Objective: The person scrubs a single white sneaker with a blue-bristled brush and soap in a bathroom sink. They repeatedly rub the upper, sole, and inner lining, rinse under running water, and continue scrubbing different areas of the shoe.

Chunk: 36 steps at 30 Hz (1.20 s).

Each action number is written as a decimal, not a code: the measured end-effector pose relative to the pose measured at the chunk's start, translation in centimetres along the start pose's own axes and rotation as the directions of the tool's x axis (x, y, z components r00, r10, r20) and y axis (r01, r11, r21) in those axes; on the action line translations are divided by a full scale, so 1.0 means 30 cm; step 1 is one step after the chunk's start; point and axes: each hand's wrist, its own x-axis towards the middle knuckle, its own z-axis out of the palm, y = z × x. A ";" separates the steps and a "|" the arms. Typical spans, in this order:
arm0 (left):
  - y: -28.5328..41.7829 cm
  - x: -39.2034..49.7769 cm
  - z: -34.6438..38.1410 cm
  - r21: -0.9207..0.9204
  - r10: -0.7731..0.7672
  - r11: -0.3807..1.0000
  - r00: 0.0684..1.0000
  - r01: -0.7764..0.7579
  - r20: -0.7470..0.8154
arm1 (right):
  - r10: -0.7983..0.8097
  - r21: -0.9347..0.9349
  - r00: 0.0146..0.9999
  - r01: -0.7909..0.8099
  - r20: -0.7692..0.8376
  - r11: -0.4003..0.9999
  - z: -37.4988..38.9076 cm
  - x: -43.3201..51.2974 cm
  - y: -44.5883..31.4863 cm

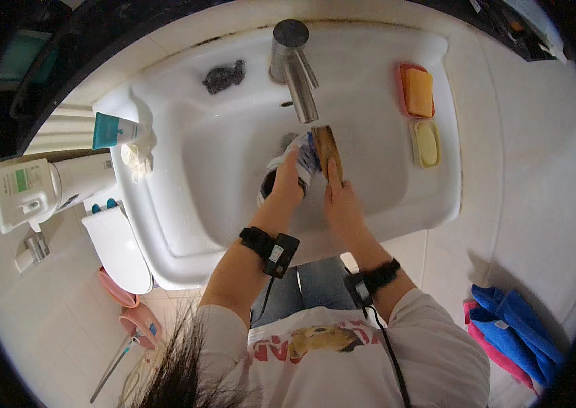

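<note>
Over the basin of a white ceramic sink (206,168), my left hand (288,178) grips a small white shoe (269,175). The shoe's dark opening faces toward me, and part of its side is hidden behind my hand. My right hand (340,199) holds a wooden scrubbing brush (326,145) by its back. Its blue bristles (313,145) press against the shoe's right side. Just beyond the brush's far end is the spout of a metal faucet (302,104). I cannot tell whether water is running.
On the right rim sit an orange soap bar (418,92) in a red dish and a pale yellow soap bar (426,144). A teal-capped tube (114,130) stands on the left rim. Dark mesh (223,76) lies beside the faucet. Blue towels (515,326) hang at lower right.
</note>
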 end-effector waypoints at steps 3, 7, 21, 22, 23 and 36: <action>-0.033 0.030 -0.041 -0.009 -0.091 0.996 0.993 0.091 -0.071 | -0.010 -0.055 1.000 0.011 0.009 0.998 0.049 0.039 0.003; -0.029 0.053 -0.034 -0.047 -0.144 0.989 0.988 0.141 -0.052 | -0.002 0.028 0.998 0.000 0.064 1.000 0.059 0.056 0.011; 0.008 -0.004 -0.001 -0.142 -0.176 0.976 0.983 0.166 -0.058 | 0.112 0.017 0.990 -0.114 0.089 0.993 0.091 0.081 0.014; 0.009 -0.004 -0.006 -0.106 -0.133 0.986 0.991 0.132 -0.006 | 0.104 0.012 0.992 -0.105 0.068 0.994 0.088 0.093 0.017; 0.010 -0.003 -0.011 -0.101 -0.101 0.990 0.995 0.101 0.006 | 0.094 0.006 0.994 -0.094 0.047 0.996 0.085 0.102 0.015; 0.025 0.055 -0.100 -0.054 -0.182 0.982 0.981 0.179 -0.063 | 0.147 0.041 0.988 -0.149 0.056 0.988 0.088 0.115 -0.027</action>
